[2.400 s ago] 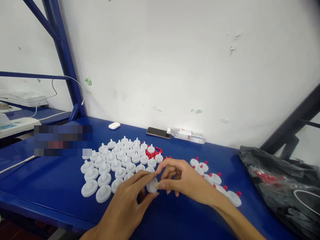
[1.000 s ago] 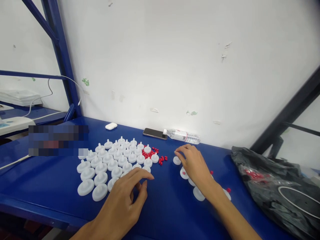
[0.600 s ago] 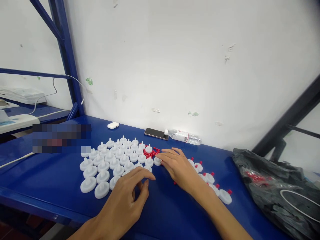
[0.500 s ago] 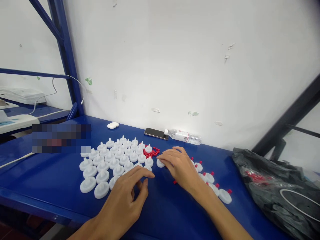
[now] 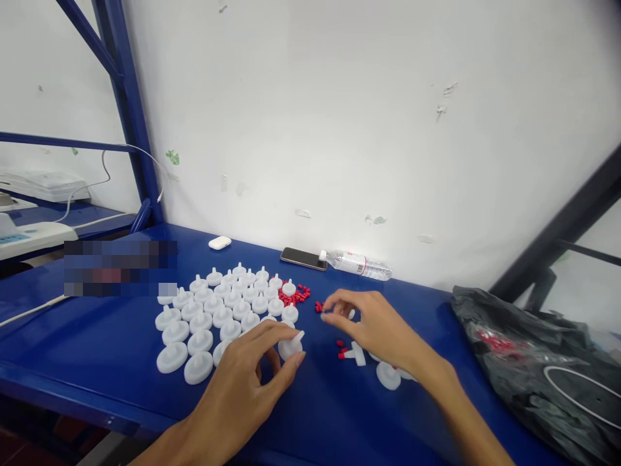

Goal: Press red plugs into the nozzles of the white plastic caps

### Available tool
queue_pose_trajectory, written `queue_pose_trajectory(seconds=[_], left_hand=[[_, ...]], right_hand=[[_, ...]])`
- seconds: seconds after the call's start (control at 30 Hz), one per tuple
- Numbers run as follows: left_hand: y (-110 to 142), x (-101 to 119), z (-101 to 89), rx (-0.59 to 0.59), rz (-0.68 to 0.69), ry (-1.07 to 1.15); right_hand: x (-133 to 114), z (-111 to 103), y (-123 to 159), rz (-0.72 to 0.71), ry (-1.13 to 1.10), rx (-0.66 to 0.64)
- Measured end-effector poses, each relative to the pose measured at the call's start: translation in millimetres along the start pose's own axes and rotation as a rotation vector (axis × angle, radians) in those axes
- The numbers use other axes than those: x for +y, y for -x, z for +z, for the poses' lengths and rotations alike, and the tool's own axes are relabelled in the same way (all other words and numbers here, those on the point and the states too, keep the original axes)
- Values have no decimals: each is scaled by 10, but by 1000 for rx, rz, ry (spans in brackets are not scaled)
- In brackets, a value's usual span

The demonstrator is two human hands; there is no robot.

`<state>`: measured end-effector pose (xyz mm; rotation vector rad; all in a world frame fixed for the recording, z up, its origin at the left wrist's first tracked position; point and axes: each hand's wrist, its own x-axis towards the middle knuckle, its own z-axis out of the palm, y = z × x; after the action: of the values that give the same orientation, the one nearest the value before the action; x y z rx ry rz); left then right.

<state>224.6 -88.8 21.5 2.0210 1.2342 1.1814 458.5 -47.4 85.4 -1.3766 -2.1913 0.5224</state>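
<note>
My left hand [image 5: 247, 372] pinches a white plastic disc with a thin nozzle [image 5: 291, 347] between thumb and forefinger, its nozzle tilted up to the right. Many similar white discs [image 5: 200, 341] stand nozzle-up beside and behind that hand. My right hand [image 5: 371, 323] has its thumb and forefinger drawn together by a few small red caps [image 5: 319, 306]; anything between the fingertips is too small to make out. Under this hand a white nozzle disc [image 5: 358, 354] lies on its side, a red cap at its tip. Another white disc [image 5: 389, 375] is partly hidden by the forearm.
A pile of red caps [image 5: 294, 296] lies at the right of the disc group. Along the wall are a white case [image 5: 220, 243], a phone [image 5: 303, 258] and a plastic bottle [image 5: 356, 264]. A black plastic bag [image 5: 524, 369] covers the right side of the blue table [image 5: 121, 349].
My left hand has taken hold of a white disc. The disc by my right fingertips is gone from its place. My right forearm has shifted right, over the capped discs, and some there now lie differently.
</note>
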Motion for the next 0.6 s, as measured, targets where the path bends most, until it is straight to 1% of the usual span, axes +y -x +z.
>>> queue_pose_trajectory(seconds=[0.1,0.13,0.2,0.3,0.47,0.53,0.6], left_hand=[[-4,8,5,-19,3,0],[-7,14,4,-26,4,-1],[-14,25,2,-40,5,1],[-14,28,-2,-48,5,4],[0,5,-3,-51,16,-16],[0,-4,-1,-51,15,-25],[-3,-8,3,-46,18,-31]], right_hand=[[102,-133,69,98,-9,-225],[122,-160,91,118,-17,-268],[156,-190,122,153,-12,-306],[213,-198,134,165,13,-309],[299,-226,128,98,15,-276],[319,-229,121,70,51,-216],[344,-214,108,38,120,-123]])
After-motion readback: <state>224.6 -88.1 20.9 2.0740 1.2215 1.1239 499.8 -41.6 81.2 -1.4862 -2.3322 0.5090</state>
